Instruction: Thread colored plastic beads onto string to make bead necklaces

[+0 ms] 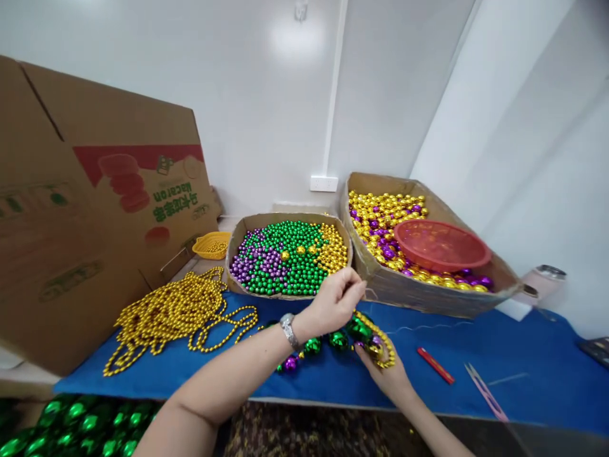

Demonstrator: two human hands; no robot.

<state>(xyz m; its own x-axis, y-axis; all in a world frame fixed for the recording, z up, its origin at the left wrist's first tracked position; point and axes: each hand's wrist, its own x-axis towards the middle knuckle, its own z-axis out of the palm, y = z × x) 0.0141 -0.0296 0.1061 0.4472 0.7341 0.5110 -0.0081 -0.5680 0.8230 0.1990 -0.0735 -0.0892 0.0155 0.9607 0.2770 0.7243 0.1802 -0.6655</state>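
My left hand (335, 301), with a silver watch (288, 330) at its wrist, is closed in a pinch above the cloth. A thin pale string (372, 292) shows at its fingertips. Lower and to the right, my right hand (387, 377) is wrapped round part of a bead garland (339, 341) of large green balls with purple and gold beads. Small gold beads (387, 349) loop over its fingers. The garland trails left behind my left wrist, partly hidden by it. More string runs rightward over the blue cloth.
A box of small beads (232, 260) stands ahead, a larger box (409, 292) with a red basket (442, 244) behind right. Gold bead strands (176, 311) lie left, near a carton (118, 127) and yellow basket (212, 255). A red cutter (435, 365) and snips (485, 390) lie right.
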